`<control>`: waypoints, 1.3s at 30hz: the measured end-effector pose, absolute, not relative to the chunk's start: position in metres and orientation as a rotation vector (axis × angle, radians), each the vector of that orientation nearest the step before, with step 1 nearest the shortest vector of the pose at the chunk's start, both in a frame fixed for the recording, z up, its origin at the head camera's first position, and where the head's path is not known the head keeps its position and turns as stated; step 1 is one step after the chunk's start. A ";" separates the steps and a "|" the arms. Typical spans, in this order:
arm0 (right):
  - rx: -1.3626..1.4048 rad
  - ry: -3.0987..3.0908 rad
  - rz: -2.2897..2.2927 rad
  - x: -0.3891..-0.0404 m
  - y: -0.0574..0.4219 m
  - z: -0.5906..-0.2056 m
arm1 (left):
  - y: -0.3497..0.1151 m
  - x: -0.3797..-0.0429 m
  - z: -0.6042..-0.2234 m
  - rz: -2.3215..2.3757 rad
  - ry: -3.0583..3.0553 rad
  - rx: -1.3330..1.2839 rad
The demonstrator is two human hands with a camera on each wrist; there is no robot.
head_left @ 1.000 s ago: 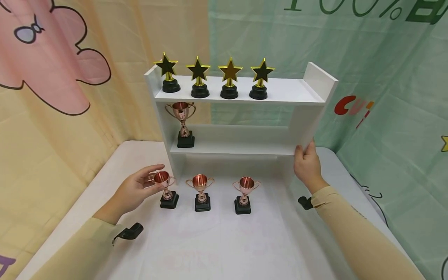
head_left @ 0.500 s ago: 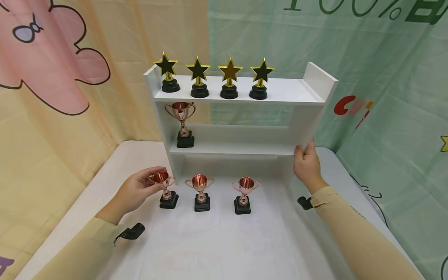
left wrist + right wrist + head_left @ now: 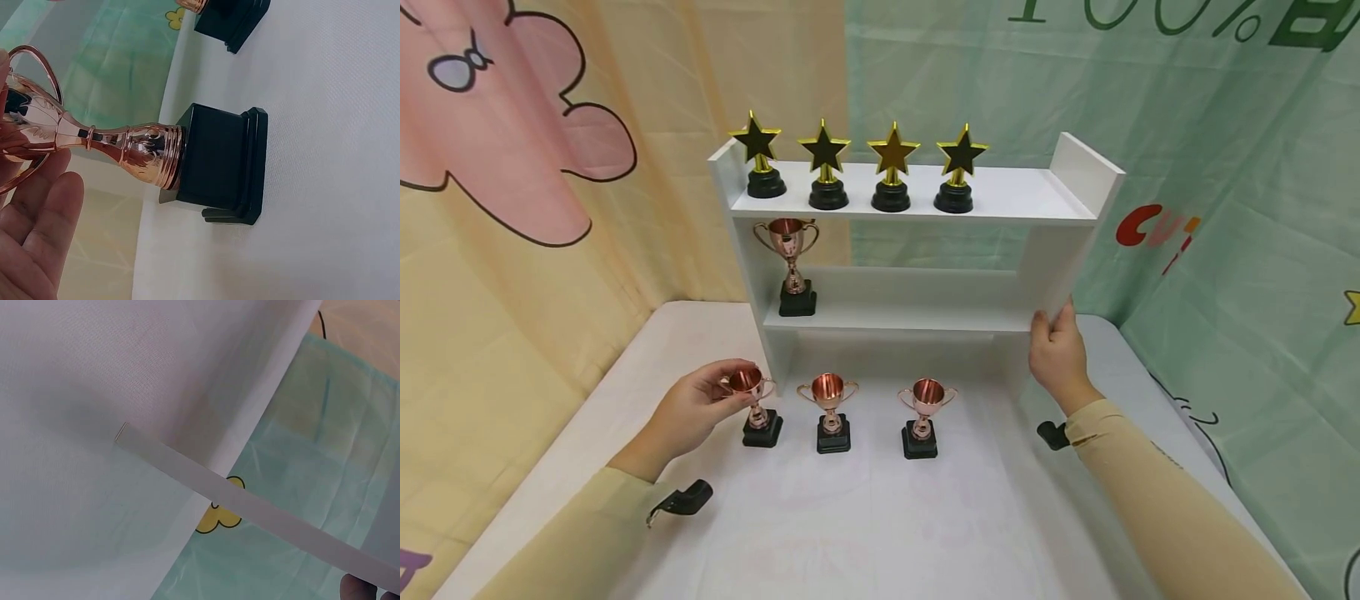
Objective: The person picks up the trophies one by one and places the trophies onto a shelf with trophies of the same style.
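Observation:
My left hand holds the bowl of a small copper-coloured trophy cup between thumb and fingers. The cup's black base is upright on the white table in the left wrist view. Two similar trophy cups, a middle one and a right one, stand in a row beside it. My right hand grips the right side panel of a white shelf. In the right wrist view only fingertips show, beside the panel's edge.
A larger copper trophy cup stands at the left of the shelf's middle board. Several gold star trophies line the top board. The white tablecloth spreads in front, with printed curtains behind. A dark cord lies at the right edge.
My left fingers have closed in around the left trophy cup's bowl, where they were stretched out above it a second ago. The cup and my right hand stay in place.

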State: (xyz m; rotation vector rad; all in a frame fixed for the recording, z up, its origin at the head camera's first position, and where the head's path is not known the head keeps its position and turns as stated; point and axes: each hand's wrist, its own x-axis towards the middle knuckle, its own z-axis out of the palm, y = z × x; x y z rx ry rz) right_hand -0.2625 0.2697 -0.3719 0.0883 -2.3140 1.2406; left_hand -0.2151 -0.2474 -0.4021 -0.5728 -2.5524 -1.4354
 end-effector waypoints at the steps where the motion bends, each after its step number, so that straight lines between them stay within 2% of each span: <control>1: 0.090 -2.311 1.241 -0.263 0.270 -0.372 | -0.247 -0.215 -0.402 -1.441 -2.549 -0.574; 22: 0.075 -2.314 1.243 -0.262 0.269 -0.373 | -0.246 -0.215 -0.398 -1.378 -2.651 -0.452; 39: 0.089 -2.294 1.254 -0.263 0.268 -0.373 | -0.245 -0.213 -0.398 -1.402 -2.635 -0.460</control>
